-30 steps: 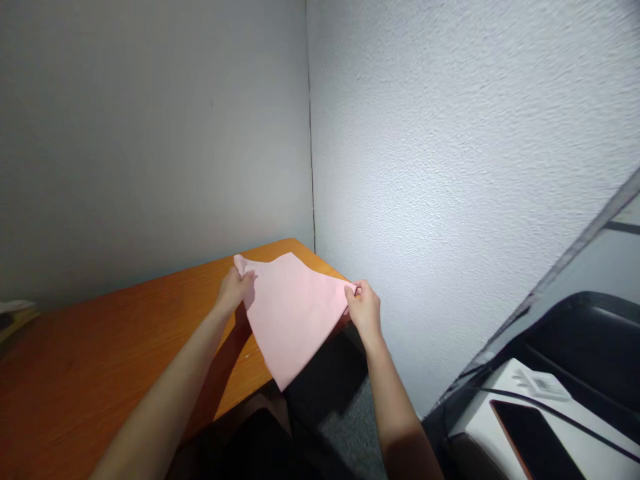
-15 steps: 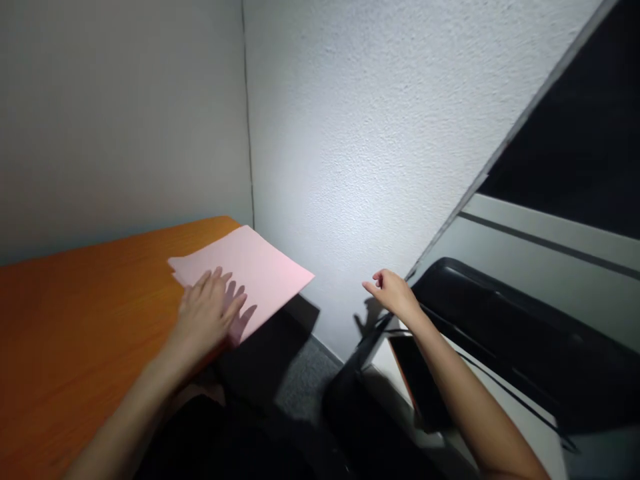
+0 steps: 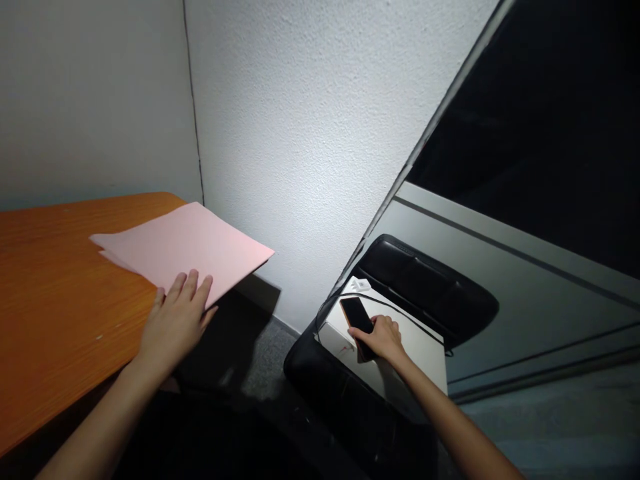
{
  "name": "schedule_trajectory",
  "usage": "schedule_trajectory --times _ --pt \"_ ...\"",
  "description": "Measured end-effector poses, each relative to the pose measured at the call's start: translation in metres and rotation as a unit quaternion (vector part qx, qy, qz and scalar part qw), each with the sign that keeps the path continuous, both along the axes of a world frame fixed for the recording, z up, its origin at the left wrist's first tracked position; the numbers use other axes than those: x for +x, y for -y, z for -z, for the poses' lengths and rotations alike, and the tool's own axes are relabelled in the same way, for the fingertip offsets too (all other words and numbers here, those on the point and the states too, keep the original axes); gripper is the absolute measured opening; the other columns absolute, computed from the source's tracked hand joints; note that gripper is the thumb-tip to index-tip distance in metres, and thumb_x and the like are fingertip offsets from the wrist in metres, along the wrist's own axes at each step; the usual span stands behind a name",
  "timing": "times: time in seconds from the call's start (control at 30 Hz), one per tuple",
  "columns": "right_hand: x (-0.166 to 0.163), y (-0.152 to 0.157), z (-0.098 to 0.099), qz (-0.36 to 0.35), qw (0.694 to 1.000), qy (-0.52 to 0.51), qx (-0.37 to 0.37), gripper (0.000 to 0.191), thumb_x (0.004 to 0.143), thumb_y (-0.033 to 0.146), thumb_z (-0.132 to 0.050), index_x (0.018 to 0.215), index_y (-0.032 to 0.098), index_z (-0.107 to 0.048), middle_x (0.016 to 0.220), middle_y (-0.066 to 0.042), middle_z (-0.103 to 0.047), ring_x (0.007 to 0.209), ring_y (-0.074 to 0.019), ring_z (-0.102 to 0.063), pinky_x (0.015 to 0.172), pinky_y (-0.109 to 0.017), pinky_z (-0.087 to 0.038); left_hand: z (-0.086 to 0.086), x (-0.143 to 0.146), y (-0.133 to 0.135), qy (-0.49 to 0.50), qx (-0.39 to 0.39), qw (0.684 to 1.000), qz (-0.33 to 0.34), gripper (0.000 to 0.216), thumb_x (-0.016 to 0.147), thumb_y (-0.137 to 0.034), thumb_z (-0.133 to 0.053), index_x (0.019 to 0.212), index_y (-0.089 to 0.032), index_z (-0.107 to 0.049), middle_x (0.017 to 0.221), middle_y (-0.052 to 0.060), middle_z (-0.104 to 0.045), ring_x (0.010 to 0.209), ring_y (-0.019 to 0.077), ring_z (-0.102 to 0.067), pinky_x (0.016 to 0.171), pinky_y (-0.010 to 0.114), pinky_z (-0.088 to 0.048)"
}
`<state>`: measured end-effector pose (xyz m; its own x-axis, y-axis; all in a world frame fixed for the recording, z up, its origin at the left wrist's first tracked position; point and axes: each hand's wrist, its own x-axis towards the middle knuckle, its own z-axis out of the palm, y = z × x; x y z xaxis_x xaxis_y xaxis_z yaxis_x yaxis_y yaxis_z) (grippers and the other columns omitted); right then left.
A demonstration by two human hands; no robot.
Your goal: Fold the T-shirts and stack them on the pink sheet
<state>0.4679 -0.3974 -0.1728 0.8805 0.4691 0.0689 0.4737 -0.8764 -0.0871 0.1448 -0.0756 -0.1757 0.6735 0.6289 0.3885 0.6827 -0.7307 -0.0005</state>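
The sheet (image 3: 185, 243) lies at the far right end of the tabletop (image 3: 65, 287), its right corner jutting past the edge. It is pale pink, matte and smooth, with straight edges; at the left corner two layers show, slightly out of line. The left hand (image 3: 173, 323) rests palm down on its near edge, fingers spread a little.

To the right, the right hand (image 3: 384, 337) pinches the phone (image 3: 356, 312) across its width, thumb at the left edge and fingers at the right. The phone has a dark screen and an orange-brown side, and is over a white box (image 3: 417, 340) on a black chair (image 3: 425, 287).
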Motion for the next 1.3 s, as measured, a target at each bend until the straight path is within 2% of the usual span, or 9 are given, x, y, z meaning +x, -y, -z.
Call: schedule_trajectory --times 0.27,0.5,0.7,0.8,0.87,0.97,1.13,1.3 --pt "-0.008 -0.008 0.003 0.039 0.999 0.015 0.008 0.074 0.065 0.071 -0.064 0.112 0.014 -0.056 0.114 -0.018 -0.053 0.113 -0.0379 -0.046 0.091 -0.047 -0.038 -0.001 0.000 0.002 -0.003 0.010 1.000 -0.002 0.056 0.097 -0.036 -0.031 0.147 -0.010 -0.036 0.154 0.021 -0.030 0.144 0.0365 -0.023 0.113 0.055 -0.020" --pt "-0.009 -0.011 0.002 0.040 0.999 0.014 0.013 0.066 0.065 0.066 -0.065 0.107 0.016 -0.055 0.112 -0.017 -0.052 0.112 -0.0372 -0.046 0.090 -0.048 -0.037 -0.002 0.001 0.003 -0.002 0.007 1.000 -0.006 0.057 0.096 -0.036 -0.031 0.147 -0.010 -0.036 0.155 0.021 -0.029 0.144 0.0361 -0.023 0.114 0.055 -0.020" --pt "-0.012 -0.008 0.002 0.022 0.999 0.006 0.036 0.073 0.066 0.070 -0.063 0.111 0.014 -0.054 0.115 -0.020 -0.051 0.113 -0.0410 -0.045 0.089 -0.053 -0.036 -0.004 -0.001 0.004 0.002 -0.005 1.000 -0.003 0.057 0.096 -0.038 -0.030 0.146 -0.011 -0.038 0.155 0.020 -0.030 0.144 0.0361 -0.023 0.113 0.056 -0.021" --pt "-0.013 0.008 0.002 -0.036 0.994 0.021 0.098 0.077 0.072 0.071 -0.058 0.125 0.017 -0.047 0.124 -0.019 -0.050 0.120 -0.0406 -0.041 0.095 -0.056 -0.032 -0.004 -0.001 0.003 0.007 -0.015 1.000 -0.001 0.057 0.096 -0.038 -0.032 0.146 -0.012 -0.038 0.155 0.019 -0.031 0.144 0.0356 -0.022 0.114 0.056 -0.019" --pt "-0.014 0.025 0.002 -0.108 0.982 0.025 0.155 0.065 0.081 0.065 -0.053 0.130 0.023 -0.043 0.129 -0.014 -0.050 0.124 -0.0363 -0.039 0.099 -0.054 -0.030 -0.004 -0.001 0.003 0.011 -0.019 1.000 0.001 0.057 0.096 -0.038 -0.032 0.147 -0.013 -0.038 0.155 0.019 -0.031 0.145 0.0350 -0.021 0.115 0.056 -0.019" --pt "-0.017 0.054 0.001 -0.189 0.959 0.023 0.210 0.045 0.087 0.054 -0.049 0.124 0.028 -0.046 0.128 -0.009 -0.053 0.124 -0.0309 -0.040 0.101 -0.050 -0.029 -0.004 -0.001 0.003 0.007 -0.012 1.000 0.007 0.057 0.096 -0.038 -0.031 0.147 -0.011 -0.037 0.155 0.020 -0.029 0.145 0.0360 -0.020 0.114 0.057 -0.019" --pt "-0.023 0.084 0.003 -0.219 0.946 -0.007 0.241 0.029 0.091 0.046 -0.047 0.113 0.028 -0.049 0.119 -0.006 -0.058 0.117 -0.0285 -0.046 0.099 -0.048 -0.030 -0.006 0.000 0.005 -0.004 0.004 1.000 0.010 0.057 0.097 -0.037 -0.029 0.146 -0.008 -0.035 0.154 0.023 -0.030 0.144 0.0380 -0.022 0.112 0.058 -0.022" --pt "-0.023 0.082 0.005 -0.228 0.940 -0.056 0.246 0.027 0.092 0.047 -0.042 0.107 0.026 -0.047 0.118 -0.008 -0.058 0.116 -0.0292 -0.047 0.098 -0.048 -0.030 -0.004 0.001 0.005 -0.017 0.017 1.000 0.000 0.057 0.097 -0.038 -0.029 0.146 -0.010 -0.034 0.154 0.022 -0.029 0.143 0.0368 -0.023 0.112 0.056 -0.024"
